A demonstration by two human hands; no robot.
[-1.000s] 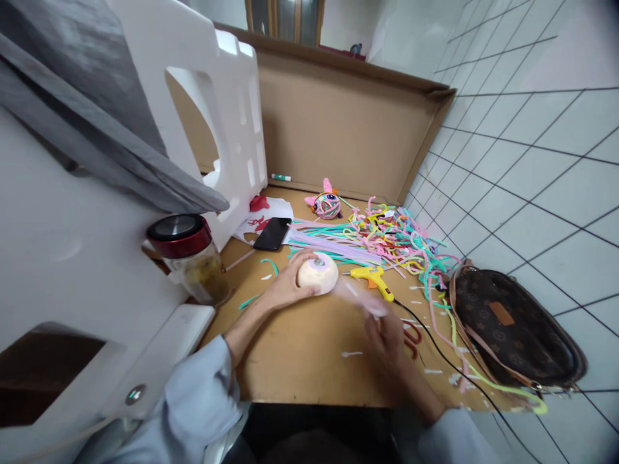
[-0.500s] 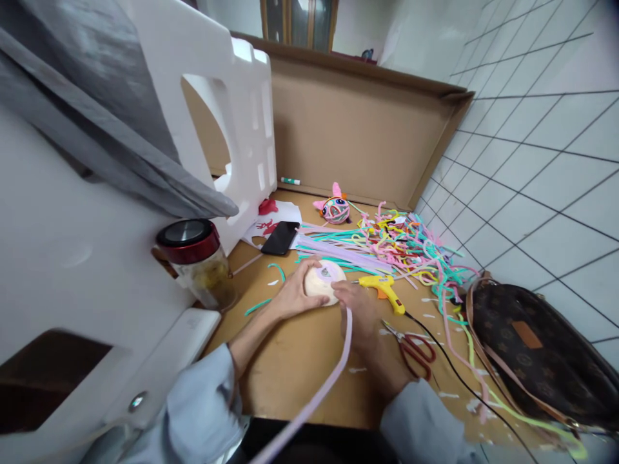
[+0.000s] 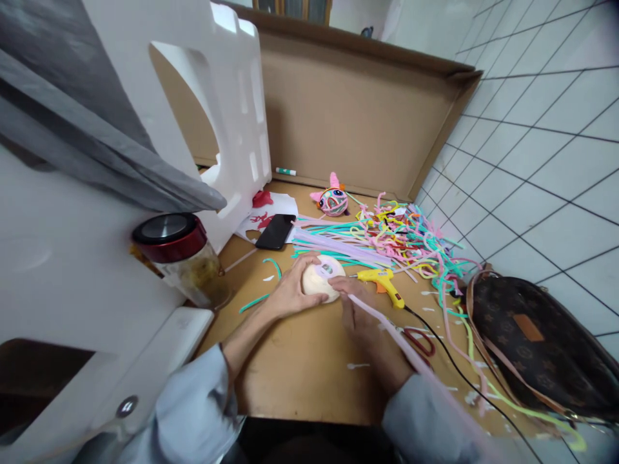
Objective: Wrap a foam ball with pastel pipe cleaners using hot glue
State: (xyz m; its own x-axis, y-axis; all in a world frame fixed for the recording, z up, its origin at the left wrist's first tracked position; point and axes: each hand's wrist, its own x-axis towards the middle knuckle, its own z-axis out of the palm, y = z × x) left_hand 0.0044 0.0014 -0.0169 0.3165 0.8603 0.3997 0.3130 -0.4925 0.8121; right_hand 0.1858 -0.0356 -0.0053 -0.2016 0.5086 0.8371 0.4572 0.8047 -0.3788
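Note:
My left hand (image 3: pixel 293 290) is wrapped around the left side of a round, cream-white foam ball (image 3: pixel 314 281) held just over the table. On the ball's top, a lilac strip circles a small greyish spot. My right hand (image 3: pixel 356 308) pinches a long lilac pipe cleaner (image 3: pixel 387 324) close to the ball's right side. The strip's free length runs back over my right forearm. Beyond the right hand lies a yellow hot glue gun (image 3: pixel 383 283), its nozzle toward the ball. Red-handled scissors (image 3: pixel 420 343) are partly hidden behind my right forearm.
Straight lilac and teal pipe cleaners (image 3: pixel 338 241) lie behind the ball, beside a tangled colourful heap (image 3: pixel 411 235). A decorated ball toy (image 3: pixel 333 201), a black phone (image 3: pixel 276 232), a red-lidded jar (image 3: pixel 186 258) and a brown handbag (image 3: pixel 536 348) surround the work area. A black cord (image 3: pixel 449 348) crosses the right side.
The pipe cleaner's free end has swung from hanging toward me to lying rightward across my right forearm. My left hand keeps its hold on the ball. The view has shifted slightly.

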